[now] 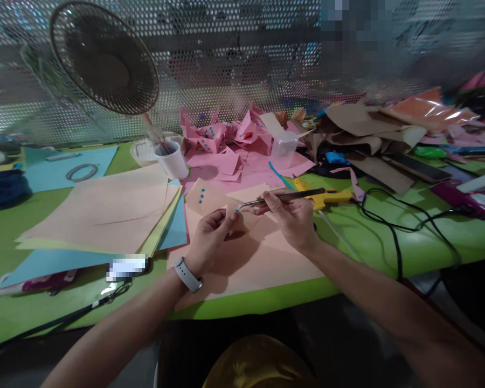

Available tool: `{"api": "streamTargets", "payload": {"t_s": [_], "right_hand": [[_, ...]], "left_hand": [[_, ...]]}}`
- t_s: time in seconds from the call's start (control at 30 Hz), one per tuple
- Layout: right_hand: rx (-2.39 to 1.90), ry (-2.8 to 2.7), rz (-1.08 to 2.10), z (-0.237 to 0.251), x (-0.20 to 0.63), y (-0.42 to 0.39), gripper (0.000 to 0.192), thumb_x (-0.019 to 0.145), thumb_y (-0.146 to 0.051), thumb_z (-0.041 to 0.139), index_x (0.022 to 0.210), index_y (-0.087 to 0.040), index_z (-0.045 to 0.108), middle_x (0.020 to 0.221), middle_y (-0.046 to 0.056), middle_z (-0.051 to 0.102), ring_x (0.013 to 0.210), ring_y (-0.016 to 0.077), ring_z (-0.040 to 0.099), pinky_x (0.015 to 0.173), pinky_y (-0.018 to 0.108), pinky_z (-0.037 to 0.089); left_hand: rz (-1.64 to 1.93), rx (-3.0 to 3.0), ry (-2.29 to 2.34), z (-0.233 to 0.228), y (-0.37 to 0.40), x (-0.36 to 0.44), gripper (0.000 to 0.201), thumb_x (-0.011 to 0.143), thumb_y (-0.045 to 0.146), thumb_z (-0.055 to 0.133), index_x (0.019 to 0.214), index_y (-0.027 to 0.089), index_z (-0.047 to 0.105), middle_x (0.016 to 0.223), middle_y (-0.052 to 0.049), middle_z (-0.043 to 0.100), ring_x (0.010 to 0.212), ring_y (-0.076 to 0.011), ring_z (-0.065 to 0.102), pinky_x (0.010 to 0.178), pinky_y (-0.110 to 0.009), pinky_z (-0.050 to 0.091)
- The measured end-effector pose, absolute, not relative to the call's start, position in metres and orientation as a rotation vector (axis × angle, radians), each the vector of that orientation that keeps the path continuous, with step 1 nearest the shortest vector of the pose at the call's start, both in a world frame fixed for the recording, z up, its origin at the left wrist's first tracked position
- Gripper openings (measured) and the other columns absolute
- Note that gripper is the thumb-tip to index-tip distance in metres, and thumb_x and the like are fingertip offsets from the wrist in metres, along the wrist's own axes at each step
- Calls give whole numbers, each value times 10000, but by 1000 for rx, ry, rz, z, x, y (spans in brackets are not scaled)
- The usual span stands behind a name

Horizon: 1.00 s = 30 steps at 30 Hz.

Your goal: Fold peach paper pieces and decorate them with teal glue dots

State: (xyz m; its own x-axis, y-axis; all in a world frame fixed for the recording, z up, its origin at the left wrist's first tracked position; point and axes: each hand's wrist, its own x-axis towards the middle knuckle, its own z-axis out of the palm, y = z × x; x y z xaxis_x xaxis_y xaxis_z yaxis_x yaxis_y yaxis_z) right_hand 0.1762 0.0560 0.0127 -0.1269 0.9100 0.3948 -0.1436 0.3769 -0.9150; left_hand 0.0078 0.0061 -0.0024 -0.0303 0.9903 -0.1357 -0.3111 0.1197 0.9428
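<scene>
A person's right hand (293, 221) pinches bent-tip tweezers (305, 193) between its fingers while the left hand (208, 237) pinches a small peach paper (244, 220) above a peach sheet (275, 267). The step appears to be setting a tiny blue piece (237, 210), seen at the tweezer tip; the next move would call for 2 steady hands and a light release. The green counter (364, 245) also carries pink folded papers (250, 134) and 1 yellow glue gun (333, 198), before a perforated screen (226, 59) and 1 fan (105, 59).
</scene>
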Motion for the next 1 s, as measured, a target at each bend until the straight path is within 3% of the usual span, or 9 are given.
{"api": "streamTargets", "payload": {"t_s": [0.53, 1.0], "right_hand": [[-721, -1447, 1042, 12, 177, 57, 209, 881, -402, 687, 801, -210, 698, 682, 2, 742, 643, 166, 735, 629, 298, 617], [-761, -1456, 1024, 12, 177, 57, 260, 865, -457, 687, 808, -204, 694, 686, 7, 741, 632, 166, 725, 634, 313, 618]], "left_hand": [[1266, 885, 1104, -5, 6, 7, 391, 714, 508, 802, 893, 166, 742, 885, -37, 697, 789, -152, 648, 742, -293, 596], [1268, 867, 1088, -5, 6, 6, 344, 736, 470, 799, 891, 168, 742, 857, -28, 698, 758, -138, 652, 740, -299, 600]]}}
